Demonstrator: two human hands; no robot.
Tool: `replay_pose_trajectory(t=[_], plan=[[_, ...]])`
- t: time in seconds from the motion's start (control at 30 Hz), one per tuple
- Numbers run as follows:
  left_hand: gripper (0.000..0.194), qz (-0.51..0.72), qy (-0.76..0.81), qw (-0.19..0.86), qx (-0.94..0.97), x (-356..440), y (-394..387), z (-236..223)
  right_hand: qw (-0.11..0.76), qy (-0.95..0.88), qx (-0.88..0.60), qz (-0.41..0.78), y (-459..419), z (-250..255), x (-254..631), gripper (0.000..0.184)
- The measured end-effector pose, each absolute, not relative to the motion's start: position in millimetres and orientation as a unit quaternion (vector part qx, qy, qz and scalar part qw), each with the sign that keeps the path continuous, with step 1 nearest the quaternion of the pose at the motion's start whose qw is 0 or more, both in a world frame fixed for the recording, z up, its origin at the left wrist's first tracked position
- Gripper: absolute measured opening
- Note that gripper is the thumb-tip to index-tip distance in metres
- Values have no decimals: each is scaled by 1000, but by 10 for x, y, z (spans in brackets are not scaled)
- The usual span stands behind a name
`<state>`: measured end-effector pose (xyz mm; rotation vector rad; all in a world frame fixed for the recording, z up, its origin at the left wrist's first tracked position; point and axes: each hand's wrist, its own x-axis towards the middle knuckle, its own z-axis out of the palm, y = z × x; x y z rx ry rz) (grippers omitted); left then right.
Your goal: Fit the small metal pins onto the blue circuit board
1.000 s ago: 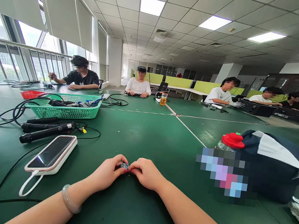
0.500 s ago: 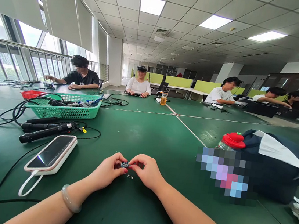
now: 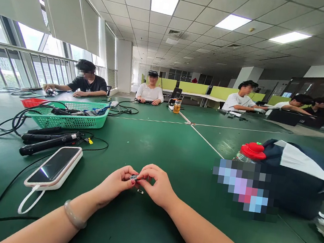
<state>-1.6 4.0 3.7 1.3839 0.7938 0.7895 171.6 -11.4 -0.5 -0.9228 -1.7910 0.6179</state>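
Note:
My left hand [image 3: 115, 185] and my right hand [image 3: 156, 185] meet just above the green table [image 3: 158, 145], near its front edge. Both pinch a tiny dark electronic part [image 3: 134, 177] between thumbs and fingertips. A second small metal piece [image 3: 140, 191] lies on the table right under the hands. A pale bangle [image 3: 74, 217] sits on my left wrist.
A phone on a white power bank [image 3: 54, 167] lies to the left, beside black handheld devices [image 3: 47, 141] and cables. A green basket [image 3: 71, 114] stands behind them. A red-capped bottle [image 3: 250, 154] and dark bag [image 3: 296, 172] are to the right. Several people sit at the far side.
Both hands have lifted slightly off the table with the tiny part, uncovering the small metal piece underneath. The right fingers have closed further over the part.

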Motion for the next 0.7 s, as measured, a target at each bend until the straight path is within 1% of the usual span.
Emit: replay_pose_trajectory(t=[0.23,0.53,0.7], plan=[[33,327,335,662,585,-42,37,35,489,-753,-374,232,-119,-30,1731,8],[33,313,341,666,586,-48,30,41,467,-789,-357,178,-125,-43,1745,9],[30,307,341,666,588,-59,50,19,458,-794,-358,175,-119,-64,1750,10]])
